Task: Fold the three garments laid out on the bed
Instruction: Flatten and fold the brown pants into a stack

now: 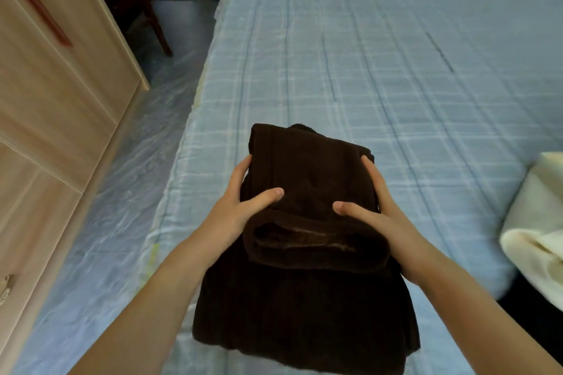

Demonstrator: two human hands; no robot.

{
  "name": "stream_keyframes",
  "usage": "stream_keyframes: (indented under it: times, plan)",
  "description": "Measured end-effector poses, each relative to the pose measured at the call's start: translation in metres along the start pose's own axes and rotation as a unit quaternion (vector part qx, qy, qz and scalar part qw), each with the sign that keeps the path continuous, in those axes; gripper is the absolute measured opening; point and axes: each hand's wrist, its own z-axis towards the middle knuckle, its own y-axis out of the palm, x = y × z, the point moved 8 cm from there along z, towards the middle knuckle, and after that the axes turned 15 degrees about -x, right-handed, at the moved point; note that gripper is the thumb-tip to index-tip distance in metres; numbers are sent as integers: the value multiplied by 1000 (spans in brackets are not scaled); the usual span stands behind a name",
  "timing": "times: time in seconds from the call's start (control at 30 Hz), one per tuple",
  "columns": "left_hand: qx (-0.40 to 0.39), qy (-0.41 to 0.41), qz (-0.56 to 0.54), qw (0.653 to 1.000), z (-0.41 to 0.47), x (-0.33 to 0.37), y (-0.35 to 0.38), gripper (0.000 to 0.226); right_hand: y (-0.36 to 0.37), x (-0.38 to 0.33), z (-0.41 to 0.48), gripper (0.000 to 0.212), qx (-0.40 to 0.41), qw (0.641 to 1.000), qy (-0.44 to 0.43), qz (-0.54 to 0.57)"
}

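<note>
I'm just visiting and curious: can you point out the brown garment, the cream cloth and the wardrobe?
brown garment [307,167]: head view, upper folded panel.
cream cloth [536,222]: head view, its visible middle at the right edge.
wardrobe [45,94]: head view, pale wooden door.

place: home bedroom | shown by: bed [380,70] (blue plaid cover), wooden wardrobe [54,100]

Both bare forearms reach forward from bottom of view, converging toward centre. Left hand [243,207] grips left edge of dark brown garment [307,179]: thumb on top pointing right, fingers wrapped round side. Right hand [373,210] mirrors it on right edge, thumb on top pointing left, fingers along side. Thumbs near, not touching.
</note>
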Motion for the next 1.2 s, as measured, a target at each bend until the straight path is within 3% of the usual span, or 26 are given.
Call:
stream_keyframes:
  times: [0.2, 0.37, 0.53, 0.6, 0.73, 0.87, 0.97, 1.07, 1.2]
  plan:
    - [-14, -6, -16, 1000, -151, -30, 51, 88, 50, 15, -144, 99, -1, 1000, 17, -6]
    - [7, -69, 59, 996, -239, -112, 90, 90, 101, 98, -226, 105, 8, 994, 93, -55]
    - [53, -74, 181, 979, -246, -116, 90, 91, 102, 97, -241, 104, 61, 981, 106, -149]
    - [81, -89, 252, 960, -254, -104, 83, 87, 95, 80, -248, 96, 88, 950, 149, -258]
    - [33, -145, 145, 978, -281, -100, 93, 79, 106, 67, -269, 76, 68, 937, 206, -274]
    - [31, -139, 204, 969, -299, -90, 108, 83, 125, 77, -286, 80, 60, 902, 261, -338]
    - [0, -139, 210, 968, -305, -95, 126, 84, 131, 78, -290, 79, 86, 897, 240, -359]
    - [1, -123, 211, 970, -308, -93, 133, 81, 135, 75, -293, 76, 99, 927, 196, -304]
    - [17, -63, 39, 997, -320, -90, 125, 73, 133, 56, -316, 62, 146, 983, 80, -82]
